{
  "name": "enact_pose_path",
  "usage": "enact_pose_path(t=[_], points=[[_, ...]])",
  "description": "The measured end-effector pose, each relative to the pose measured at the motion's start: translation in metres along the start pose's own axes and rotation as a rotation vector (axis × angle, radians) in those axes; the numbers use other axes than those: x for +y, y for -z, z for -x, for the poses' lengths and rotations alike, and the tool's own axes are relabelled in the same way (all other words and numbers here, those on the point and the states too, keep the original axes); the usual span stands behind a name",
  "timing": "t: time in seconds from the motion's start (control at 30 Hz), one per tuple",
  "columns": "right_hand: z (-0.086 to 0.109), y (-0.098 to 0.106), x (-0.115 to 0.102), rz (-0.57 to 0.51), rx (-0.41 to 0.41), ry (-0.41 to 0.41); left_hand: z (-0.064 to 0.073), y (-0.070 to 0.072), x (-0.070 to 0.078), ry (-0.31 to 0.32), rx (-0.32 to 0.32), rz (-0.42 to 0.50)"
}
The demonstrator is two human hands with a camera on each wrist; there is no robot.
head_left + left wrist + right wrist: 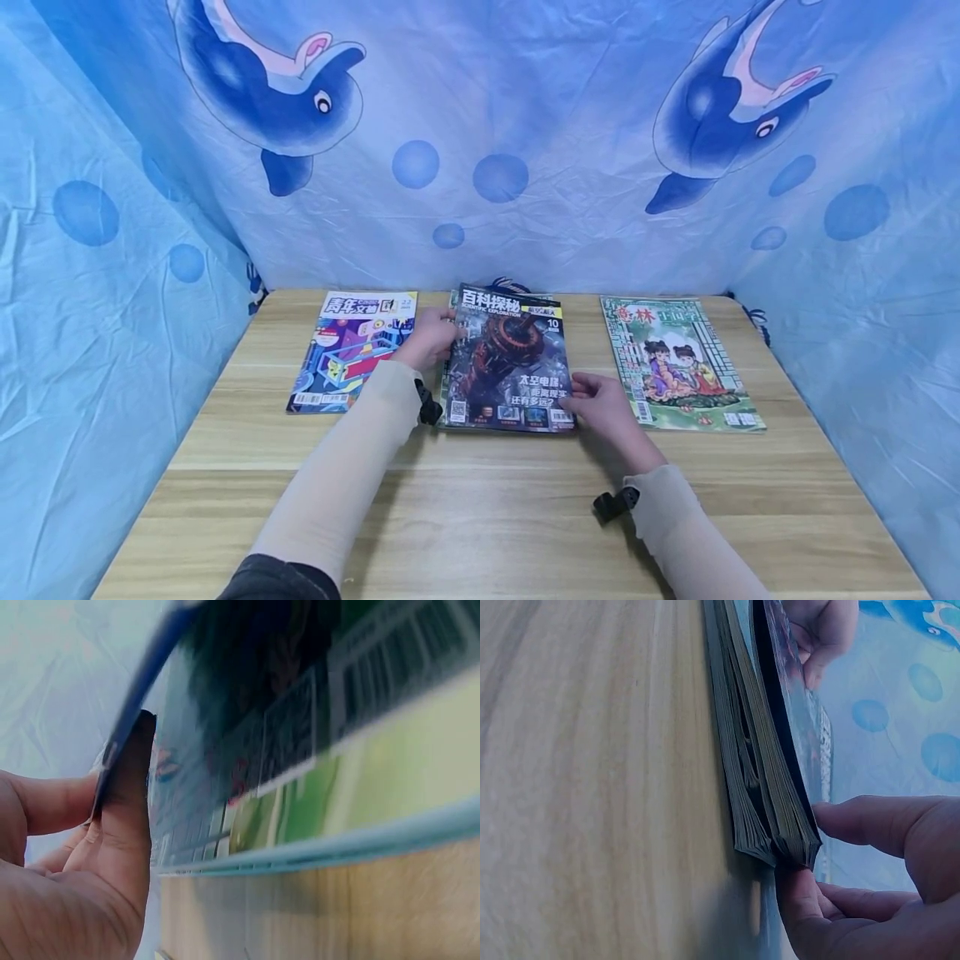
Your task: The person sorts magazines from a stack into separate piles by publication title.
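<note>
A dark magazine (510,358) with white Chinese lettering lies over another magazine, whose green and pale cover (322,795) shows beneath it in the left wrist view. My left hand (431,337) pinches the dark magazine's left edge between thumb and fingers, holding that side a little above the lower one. At the opposite edge, near the lower right corner, my right hand (603,412) grips with the thumb on top and fingers underneath. Page edges (780,780) fan out slightly in the right wrist view. Most of the lower magazine is hidden.
On the wooden table (495,517), a purple and blue magazine (348,354) lies to the left. A green magazine with two cartoon figures (682,367) lies to the right. Blue dolphin-print cloth (570,242) hangs behind and along both sides.
</note>
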State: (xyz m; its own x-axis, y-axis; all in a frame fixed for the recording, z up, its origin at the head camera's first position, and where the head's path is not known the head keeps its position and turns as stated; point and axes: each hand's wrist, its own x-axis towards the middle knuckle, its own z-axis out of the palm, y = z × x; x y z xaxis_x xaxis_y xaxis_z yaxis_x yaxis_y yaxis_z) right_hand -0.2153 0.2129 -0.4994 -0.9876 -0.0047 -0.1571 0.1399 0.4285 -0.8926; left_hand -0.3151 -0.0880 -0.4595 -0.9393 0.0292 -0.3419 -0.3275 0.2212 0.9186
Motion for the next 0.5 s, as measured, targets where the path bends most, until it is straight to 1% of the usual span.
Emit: enact_pose_path(t=[0.2, 0.37, 0.5], points=[[0.0021, 0.0041, -0.0001, 0.001, -0.008, -0.026, 0.0048, -0.001, -0.0004, -0.006, 0.003, 0.02], [0.0072, 0.0071, -0.0017, -0.026, -0.004, -0.036, 0.0066, -0.0018, -0.0013, -0.006, -0.021, 0.052], [0.0089, 0.0098, -0.0035, -0.066, -0.036, -0.042, 0.007, 0.0002, -0.0027, 0.001, -0.03, 0.064]])
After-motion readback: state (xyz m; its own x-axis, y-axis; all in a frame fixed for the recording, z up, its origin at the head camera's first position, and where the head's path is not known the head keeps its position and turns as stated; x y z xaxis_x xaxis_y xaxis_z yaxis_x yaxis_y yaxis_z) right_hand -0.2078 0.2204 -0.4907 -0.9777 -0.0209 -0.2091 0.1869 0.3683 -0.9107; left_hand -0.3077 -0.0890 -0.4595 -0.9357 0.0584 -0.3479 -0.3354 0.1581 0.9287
